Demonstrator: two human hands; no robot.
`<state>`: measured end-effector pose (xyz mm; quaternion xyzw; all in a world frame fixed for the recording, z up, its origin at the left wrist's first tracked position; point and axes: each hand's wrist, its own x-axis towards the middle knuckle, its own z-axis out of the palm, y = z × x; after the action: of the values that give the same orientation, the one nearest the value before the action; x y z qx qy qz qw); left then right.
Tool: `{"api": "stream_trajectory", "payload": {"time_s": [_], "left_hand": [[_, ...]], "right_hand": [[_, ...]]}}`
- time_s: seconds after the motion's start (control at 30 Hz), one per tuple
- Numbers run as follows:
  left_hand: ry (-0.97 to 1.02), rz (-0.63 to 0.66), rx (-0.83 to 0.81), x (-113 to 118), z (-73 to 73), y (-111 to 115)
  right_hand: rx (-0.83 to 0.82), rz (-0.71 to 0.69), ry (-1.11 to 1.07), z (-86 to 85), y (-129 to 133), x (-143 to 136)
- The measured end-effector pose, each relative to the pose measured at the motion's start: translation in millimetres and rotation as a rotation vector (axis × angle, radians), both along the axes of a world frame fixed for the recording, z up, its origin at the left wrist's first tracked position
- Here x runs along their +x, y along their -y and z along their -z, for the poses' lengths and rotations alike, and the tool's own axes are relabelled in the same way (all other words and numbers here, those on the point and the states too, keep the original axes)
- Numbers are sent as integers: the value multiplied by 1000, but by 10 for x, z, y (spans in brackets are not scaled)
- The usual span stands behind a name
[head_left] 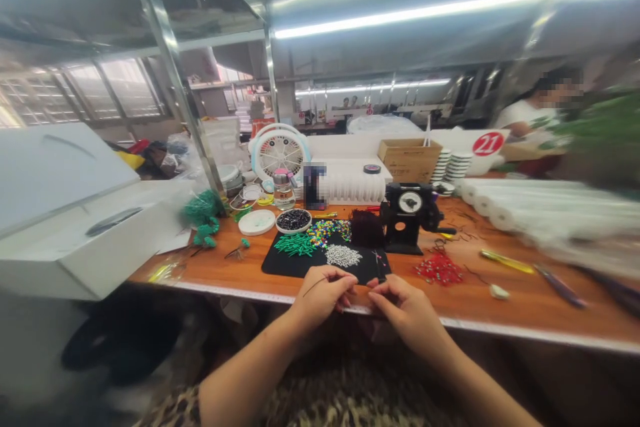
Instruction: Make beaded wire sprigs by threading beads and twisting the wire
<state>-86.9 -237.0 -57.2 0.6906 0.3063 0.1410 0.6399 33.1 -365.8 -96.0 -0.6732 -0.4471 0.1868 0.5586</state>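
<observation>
While poised at the near edge of the counter (475, 312), pinching narrowly with left hand (323, 293) and right hand (403, 300) close together

Can see a dark cord (314, 285) lying across the left hand, cannot tell the contents of either pinch; just beyond, can see silver beads (343, 255), green beads (295, 245) and mixed beads (324, 232) on a black mat (285, 267), and farther right, a red pile (439, 268)

One number reads plainly from where I sit — a white "21" on a round red sign (488, 143), fixed to a white board (479, 165) ahead and to my right. The bottle (285, 195) carries dark lettering and the cardboard box (407, 161) faint print — both too small for me to make out.
</observation>
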Motion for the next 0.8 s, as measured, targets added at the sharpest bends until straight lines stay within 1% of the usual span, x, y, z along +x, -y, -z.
{"api": "stream_trajectory", "payload": {"time_s": [0.1,0.27,0.43,0.57,0.7,0.8], "left_hand": [[-17,37,29,4,-16,11],[-30,131,172,-2,-70,50],[-36,144,227,-13,-18,37],[-25,156,239,-11,1,46],[-14,163,244,-7,11,56],[-12,141,233,-1,37,50]], "right_hand": [[26,45,37,5,-7,-22],[46,120,117,4,-51,-68],[36,127,157,49,-55,-55],[46,123,166,91,-55,-46],[51,112,141,66,-50,-54],[50,97,100,34,-29,-55]]}}
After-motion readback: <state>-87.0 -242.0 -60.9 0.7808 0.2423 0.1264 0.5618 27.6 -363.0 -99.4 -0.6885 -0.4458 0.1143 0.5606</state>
